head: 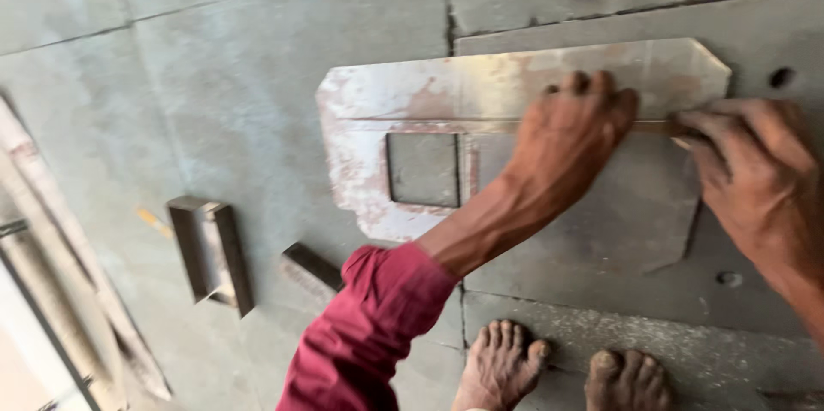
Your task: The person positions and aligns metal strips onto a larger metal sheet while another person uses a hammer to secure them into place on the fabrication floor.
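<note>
Nearest you, your two bare feet (558,368) stand on the grey stone-slab floor (215,93), which is scuffed, dusty and crossed by dark joints. Your red sleeve (369,334) runs up from the bottom edge. To its left a small rectangular metal frame (210,252) lies flat on the floor, with a short dark metal bar (313,265) just beside it and long pale strips (60,239) along the left edge. Further out lies the flat metal plate (481,93), worn, rust-stained, with a square cut-out. Your left hand (571,141) presses down on it, fingers curled over a narrow straight strip (446,125) laid across the plate. Your right hand (755,171) pinches that strip's right end, blurred.
</note>
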